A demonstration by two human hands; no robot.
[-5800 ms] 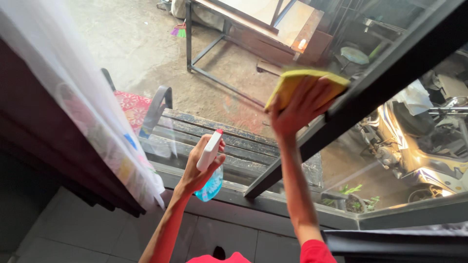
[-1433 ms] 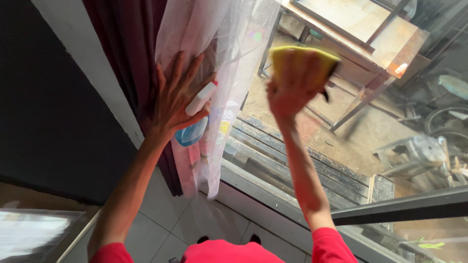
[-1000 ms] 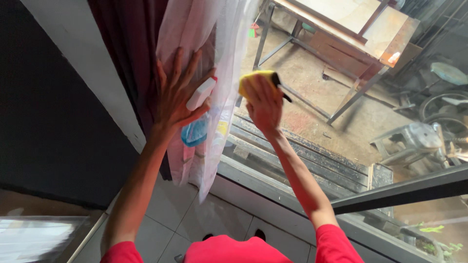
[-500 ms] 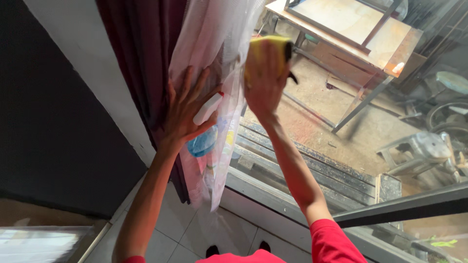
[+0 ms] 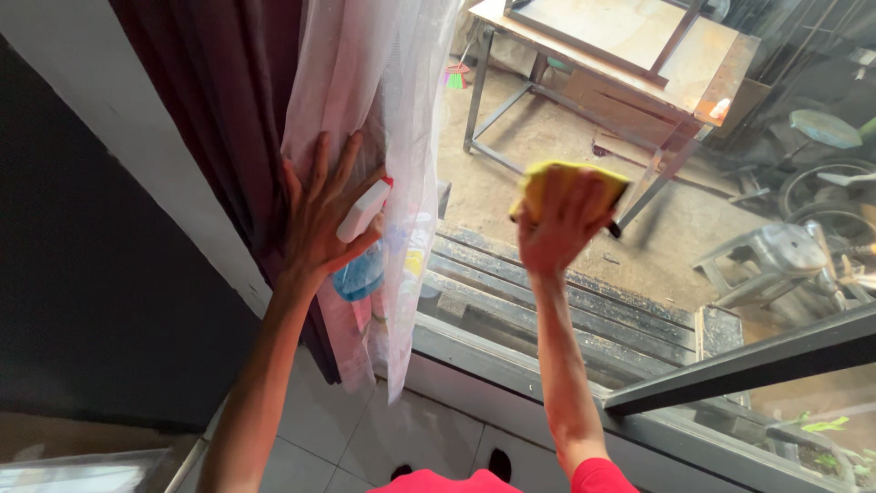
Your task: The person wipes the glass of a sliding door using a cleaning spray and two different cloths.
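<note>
Yellow sponge (image 5: 568, 183) under flat right hand (image 5: 558, 228) (1 spray bottle (image 5: 360, 246) gripped left hand (image 5: 319, 219)).

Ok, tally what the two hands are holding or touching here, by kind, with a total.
Spray bottle: 1, in the left hand
Yellow sponge: 1, in the right hand
Curtains: 2, sheer white curtain and dark red curtain, pressed back by the left hand
Total: 4

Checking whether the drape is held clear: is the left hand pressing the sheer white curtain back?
Yes, the left hand, gripping the blue spray bottle, presses flat against the sheer white curtain.
</note>
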